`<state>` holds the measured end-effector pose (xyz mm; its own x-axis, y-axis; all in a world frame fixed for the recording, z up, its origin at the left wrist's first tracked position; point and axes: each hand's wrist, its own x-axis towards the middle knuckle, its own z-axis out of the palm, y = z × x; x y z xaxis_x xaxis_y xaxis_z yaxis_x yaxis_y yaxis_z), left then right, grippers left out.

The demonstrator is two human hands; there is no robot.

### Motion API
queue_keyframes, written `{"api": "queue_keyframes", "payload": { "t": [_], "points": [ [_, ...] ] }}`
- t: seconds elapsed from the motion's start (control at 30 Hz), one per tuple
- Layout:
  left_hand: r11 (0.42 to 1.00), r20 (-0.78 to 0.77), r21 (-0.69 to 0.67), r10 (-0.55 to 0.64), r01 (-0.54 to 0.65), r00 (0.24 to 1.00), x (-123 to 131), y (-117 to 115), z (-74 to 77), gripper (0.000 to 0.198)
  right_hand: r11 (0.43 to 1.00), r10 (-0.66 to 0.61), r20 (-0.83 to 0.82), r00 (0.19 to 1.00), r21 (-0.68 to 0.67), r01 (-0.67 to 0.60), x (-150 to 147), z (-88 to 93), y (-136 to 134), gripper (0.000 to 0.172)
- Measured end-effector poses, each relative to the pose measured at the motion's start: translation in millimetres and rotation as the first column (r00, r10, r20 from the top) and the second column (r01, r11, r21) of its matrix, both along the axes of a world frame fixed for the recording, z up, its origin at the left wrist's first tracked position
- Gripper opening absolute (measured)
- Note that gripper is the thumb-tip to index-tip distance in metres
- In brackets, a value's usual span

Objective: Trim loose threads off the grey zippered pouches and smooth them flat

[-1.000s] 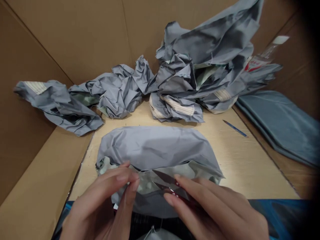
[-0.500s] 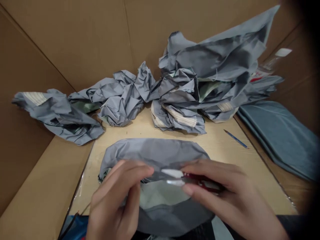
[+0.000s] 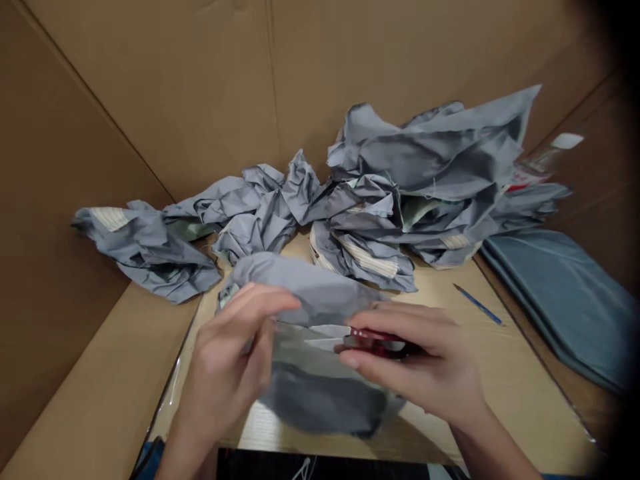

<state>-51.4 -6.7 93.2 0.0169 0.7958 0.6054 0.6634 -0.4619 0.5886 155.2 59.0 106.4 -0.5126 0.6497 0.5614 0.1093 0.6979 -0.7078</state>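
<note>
My left hand (image 3: 233, 357) pinches the edge of a grey fabric piece (image 3: 300, 293) lifted off the wooden table (image 3: 500, 360). My right hand (image 3: 420, 367) is closed round small red-handled thread snips (image 3: 350, 337), whose open metal blades point left at the fabric edge near my left fingers. The lower part of the fabric hangs dark below both hands.
Crumpled grey fabric pieces (image 3: 250, 213) lie along the back, with a taller heap (image 3: 425, 180) at the right. A blue pen (image 3: 477, 303) rests on the table. Folded blue-grey cloth (image 3: 565, 300) lies at the right. Cardboard walls (image 3: 150, 87) surround the table.
Both hands have lifted the fabric piece off the table and bunched it upward. The snips have risen with it and turned level.
</note>
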Motion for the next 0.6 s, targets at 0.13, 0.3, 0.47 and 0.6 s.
{"api": "queue_keyframes", "payload": {
  "t": [0.13,0.3,0.47,0.6],
  "points": [
    [0.996,0.09,0.085,0.023,-0.031,0.996,-1,1,2.9,0.035,0.98,-0.197,-0.018,0.98,0.016,0.198,-1,0.6,-5,0.01],
    [0.993,0.14,0.108,0.036,-0.052,0.989,0,-21,-14.1,0.036,0.967,-0.251,0.1,0.963,-0.023,0.255,-5,-12.1,-16,0.008],
    [0.983,0.24,0.043,0.166,-0.181,0.957,2,-45,-30.3,0.032,0.974,-0.081,0.258,0.963,-0.184,0.131,-36,-12.3,-19,0.015],
    [0.952,0.318,0.027,0.282,-0.306,0.905,1,-53,-29.1,0.028,0.966,-0.016,0.304,0.952,-0.241,0.093,-49,-12.3,-24,0.016]
  ]
}}
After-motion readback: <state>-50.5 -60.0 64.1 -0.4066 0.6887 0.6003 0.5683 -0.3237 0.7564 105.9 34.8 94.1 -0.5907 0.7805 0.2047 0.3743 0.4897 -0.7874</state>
